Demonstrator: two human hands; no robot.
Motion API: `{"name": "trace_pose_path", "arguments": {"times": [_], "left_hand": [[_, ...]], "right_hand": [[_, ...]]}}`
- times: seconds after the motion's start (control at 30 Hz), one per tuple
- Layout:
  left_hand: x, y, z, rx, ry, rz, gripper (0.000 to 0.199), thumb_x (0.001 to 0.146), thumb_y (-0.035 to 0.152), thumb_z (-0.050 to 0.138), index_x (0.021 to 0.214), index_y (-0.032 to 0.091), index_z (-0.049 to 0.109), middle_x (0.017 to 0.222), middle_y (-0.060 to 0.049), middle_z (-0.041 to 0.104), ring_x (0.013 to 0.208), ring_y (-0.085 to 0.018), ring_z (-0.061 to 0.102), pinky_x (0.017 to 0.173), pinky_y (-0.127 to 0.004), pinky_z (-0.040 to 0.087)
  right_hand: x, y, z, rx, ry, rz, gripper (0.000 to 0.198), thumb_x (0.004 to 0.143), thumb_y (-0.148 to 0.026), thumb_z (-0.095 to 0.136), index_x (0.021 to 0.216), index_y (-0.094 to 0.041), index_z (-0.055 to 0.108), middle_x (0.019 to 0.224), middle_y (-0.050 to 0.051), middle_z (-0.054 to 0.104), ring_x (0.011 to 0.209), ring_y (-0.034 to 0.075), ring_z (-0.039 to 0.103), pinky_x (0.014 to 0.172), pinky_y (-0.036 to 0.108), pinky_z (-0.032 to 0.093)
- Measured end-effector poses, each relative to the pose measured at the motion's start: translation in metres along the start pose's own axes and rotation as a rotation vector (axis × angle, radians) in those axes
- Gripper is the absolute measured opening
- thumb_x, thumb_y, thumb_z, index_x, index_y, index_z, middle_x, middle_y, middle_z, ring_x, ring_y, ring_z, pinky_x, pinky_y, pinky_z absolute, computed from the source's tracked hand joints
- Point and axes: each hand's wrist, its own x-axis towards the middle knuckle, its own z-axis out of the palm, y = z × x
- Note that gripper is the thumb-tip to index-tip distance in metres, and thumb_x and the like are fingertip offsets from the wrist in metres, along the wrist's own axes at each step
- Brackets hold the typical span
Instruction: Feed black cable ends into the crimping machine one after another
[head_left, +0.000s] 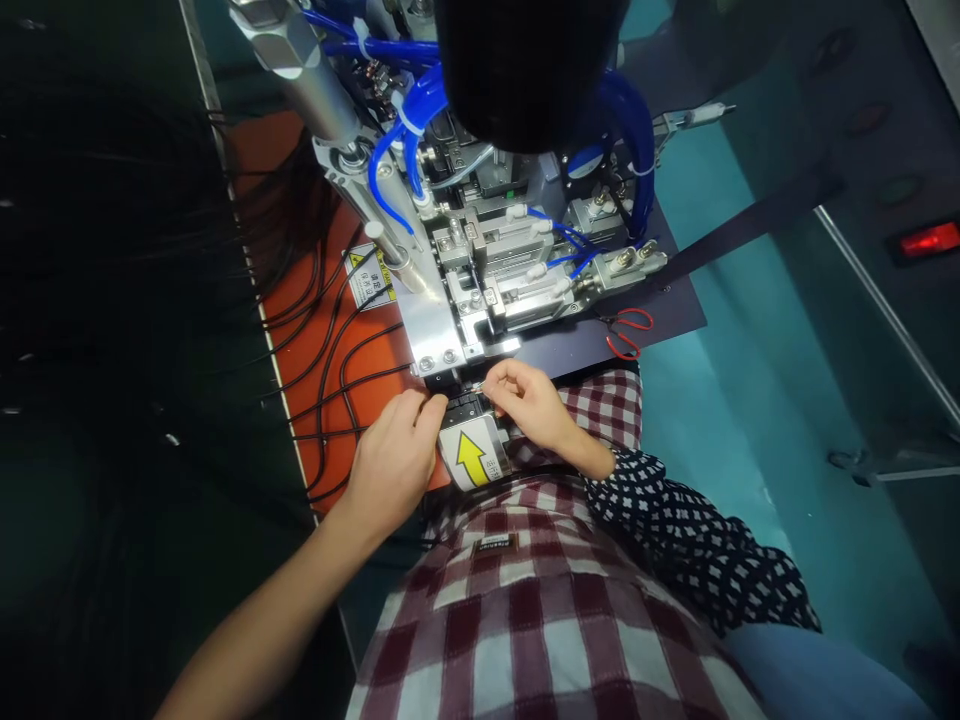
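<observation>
My left hand (pixel 394 455) is closed, its fingertips pressed together at the left side of a small black fixture (pixel 463 408) on the front of a metal machine. What these fingers hold, if anything, is hidden. My right hand (pixel 531 402) pinches at the fixture's right side, where a small shiny tip shows by the thumb and forefinger; its kind is too small to tell. Just below the fixture is a white label with a yellow arrow (pixel 471 458). Metal clamps and a plate (pixel 439 345) of the machine stand right beyond my fingertips.
Black cables (pixel 322 380) run across the orange surface (pixel 296 300) on the left. Red-handled scissors (pixel 631 333) lie on the dark plate to the right. Blue air tubes (pixel 424 105) and a large black part (pixel 529 70) rise at the back. A red light (pixel 930 241) glows far right.
</observation>
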Motion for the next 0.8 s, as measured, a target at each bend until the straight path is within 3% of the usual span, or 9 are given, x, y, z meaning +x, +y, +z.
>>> {"name": "trace_pose_path", "arguments": {"times": [0.27,0.43,0.57,0.7,0.8], "left_hand": [[-0.003,-0.005,0.001,-0.166,0.049,0.015,0.028,0.089,0.005,0.043,0.109,0.007,0.063,0.095,-0.012,0.063,0.089,-0.023,0.058,0.076,-0.032,0.050],[0.005,0.000,0.002,-0.301,0.065,0.058,0.033,0.090,0.007,0.041,0.116,0.008,0.062,0.102,-0.013,0.063,0.090,-0.022,0.057,0.078,-0.032,0.051],[0.007,0.002,0.006,-0.297,0.051,0.047,0.034,0.090,0.008,0.041,0.116,0.009,0.063,0.104,-0.013,0.064,0.088,-0.022,0.057,0.076,-0.032,0.051],[0.007,0.003,0.006,-0.263,0.046,0.040,0.035,0.090,0.008,0.040,0.118,0.009,0.062,0.106,-0.014,0.065,0.090,-0.023,0.058,0.077,-0.033,0.051],[0.008,0.006,0.005,-0.221,0.028,0.040,0.035,0.090,0.008,0.040,0.117,0.010,0.061,0.106,-0.013,0.065,0.089,-0.023,0.059,0.076,-0.032,0.051]], "right_hand": [[0.003,-0.001,-0.006,0.089,-0.100,0.066,0.022,0.082,-0.036,0.062,0.076,-0.016,0.057,0.065,-0.003,0.056,0.053,0.009,0.052,0.057,0.026,0.044],[0.002,0.007,0.000,0.074,0.010,0.019,0.021,0.083,-0.038,0.061,0.080,-0.017,0.057,0.067,-0.003,0.057,0.053,0.010,0.053,0.053,0.025,0.043],[0.002,0.008,0.005,0.045,0.026,-0.020,0.018,0.085,-0.035,0.059,0.081,-0.018,0.054,0.063,-0.005,0.052,0.051,0.010,0.051,0.051,0.024,0.041],[0.000,0.003,0.004,-0.133,0.058,-0.117,0.015,0.088,-0.032,0.056,0.081,-0.019,0.055,0.066,-0.003,0.054,0.057,0.011,0.052,0.055,0.025,0.041],[0.002,0.003,0.004,-0.038,0.015,-0.034,0.018,0.087,-0.034,0.055,0.079,-0.019,0.053,0.060,-0.005,0.052,0.052,0.011,0.049,0.053,0.026,0.040]]}}
